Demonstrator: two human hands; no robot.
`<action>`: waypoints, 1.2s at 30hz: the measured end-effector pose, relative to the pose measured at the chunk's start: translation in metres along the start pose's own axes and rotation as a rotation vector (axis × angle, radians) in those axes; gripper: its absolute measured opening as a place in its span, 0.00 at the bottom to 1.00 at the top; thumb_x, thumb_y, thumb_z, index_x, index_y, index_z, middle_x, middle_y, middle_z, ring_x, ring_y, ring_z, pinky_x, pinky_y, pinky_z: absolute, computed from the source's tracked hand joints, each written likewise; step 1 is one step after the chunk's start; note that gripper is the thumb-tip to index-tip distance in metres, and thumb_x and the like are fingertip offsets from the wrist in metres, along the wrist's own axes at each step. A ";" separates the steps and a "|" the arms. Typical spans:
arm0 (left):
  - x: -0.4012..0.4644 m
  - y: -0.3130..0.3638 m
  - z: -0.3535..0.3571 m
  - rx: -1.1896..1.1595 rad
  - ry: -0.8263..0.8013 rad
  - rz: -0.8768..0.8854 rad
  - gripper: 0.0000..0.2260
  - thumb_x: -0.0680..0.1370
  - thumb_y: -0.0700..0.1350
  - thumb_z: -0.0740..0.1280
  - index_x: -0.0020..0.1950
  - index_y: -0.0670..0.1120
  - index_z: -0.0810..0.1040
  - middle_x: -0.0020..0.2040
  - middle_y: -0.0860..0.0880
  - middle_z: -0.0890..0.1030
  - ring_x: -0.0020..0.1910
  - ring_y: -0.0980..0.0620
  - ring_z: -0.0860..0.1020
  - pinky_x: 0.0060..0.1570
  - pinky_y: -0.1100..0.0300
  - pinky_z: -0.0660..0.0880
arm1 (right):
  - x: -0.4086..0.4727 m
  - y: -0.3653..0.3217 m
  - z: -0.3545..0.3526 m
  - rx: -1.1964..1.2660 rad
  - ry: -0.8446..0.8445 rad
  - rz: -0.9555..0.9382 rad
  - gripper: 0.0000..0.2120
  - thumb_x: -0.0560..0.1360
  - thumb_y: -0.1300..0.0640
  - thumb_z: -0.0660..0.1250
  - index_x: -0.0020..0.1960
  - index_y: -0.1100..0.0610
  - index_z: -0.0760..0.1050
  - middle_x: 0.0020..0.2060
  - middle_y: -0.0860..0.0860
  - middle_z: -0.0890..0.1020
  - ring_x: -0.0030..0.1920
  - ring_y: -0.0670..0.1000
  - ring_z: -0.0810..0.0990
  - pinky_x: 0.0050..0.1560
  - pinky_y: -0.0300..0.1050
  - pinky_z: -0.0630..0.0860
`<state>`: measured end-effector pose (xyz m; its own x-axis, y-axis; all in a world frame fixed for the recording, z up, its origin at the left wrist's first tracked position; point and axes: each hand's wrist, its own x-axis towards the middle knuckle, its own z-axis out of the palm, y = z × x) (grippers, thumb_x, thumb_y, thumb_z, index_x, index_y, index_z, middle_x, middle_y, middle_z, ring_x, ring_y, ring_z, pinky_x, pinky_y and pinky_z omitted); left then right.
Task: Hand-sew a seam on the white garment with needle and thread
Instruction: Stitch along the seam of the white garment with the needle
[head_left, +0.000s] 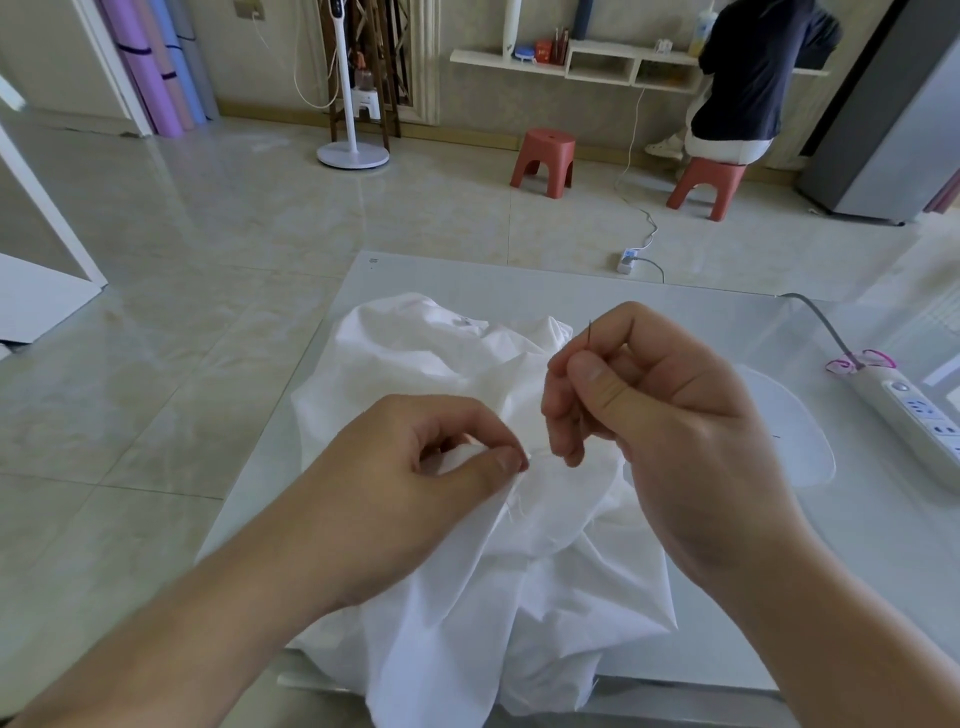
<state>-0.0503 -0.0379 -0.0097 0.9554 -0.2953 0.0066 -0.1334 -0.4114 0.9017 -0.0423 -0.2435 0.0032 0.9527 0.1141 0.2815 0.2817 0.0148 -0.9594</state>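
A crumpled white garment (441, 353) lies on a glass table (519, 275) in front of me. My left hand (415, 467) pinches a fold of the cloth between thumb and fingers near the garment's middle. My right hand (639, 415) is raised just right of that fold. It pinches a thin dark needle (590, 335) between thumb and forefinger, tip pointing up. A thread is too fine to make out. Frayed cloth edge shows below my left thumb.
A white power strip (914, 415) with a grey cable lies at the table's right edge, next to a white oval pad (795, 436). Beyond the table are tiled floor, two red stools (545, 161), a fan stand (353, 150) and a seated person (748, 78).
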 end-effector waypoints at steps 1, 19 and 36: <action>0.000 -0.001 0.000 0.020 0.008 -0.016 0.06 0.80 0.57 0.73 0.46 0.59 0.87 0.40 0.54 0.84 0.41 0.55 0.81 0.45 0.57 0.77 | 0.000 -0.001 -0.001 -0.035 -0.004 -0.013 0.06 0.82 0.69 0.63 0.47 0.65 0.76 0.37 0.58 0.83 0.34 0.57 0.79 0.36 0.48 0.75; 0.000 0.001 -0.012 -0.017 0.090 -0.086 0.08 0.80 0.51 0.72 0.42 0.55 0.86 0.35 0.55 0.83 0.32 0.62 0.76 0.36 0.72 0.69 | 0.006 0.009 -0.013 -0.894 0.147 0.214 0.12 0.82 0.60 0.58 0.44 0.49 0.74 0.34 0.43 0.81 0.33 0.46 0.75 0.33 0.50 0.73; -0.001 0.001 -0.011 -0.017 0.081 -0.049 0.06 0.79 0.53 0.71 0.44 0.56 0.86 0.39 0.53 0.86 0.37 0.59 0.80 0.42 0.64 0.73 | -0.003 0.001 0.010 -0.691 -0.076 0.237 0.11 0.78 0.61 0.72 0.37 0.53 0.79 0.21 0.43 0.66 0.25 0.45 0.65 0.28 0.34 0.66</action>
<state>-0.0482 -0.0282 -0.0041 0.9788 -0.2046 -0.0032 -0.0824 -0.4086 0.9090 -0.0459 -0.2338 0.0016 0.9936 0.1053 0.0419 0.1003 -0.6457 -0.7569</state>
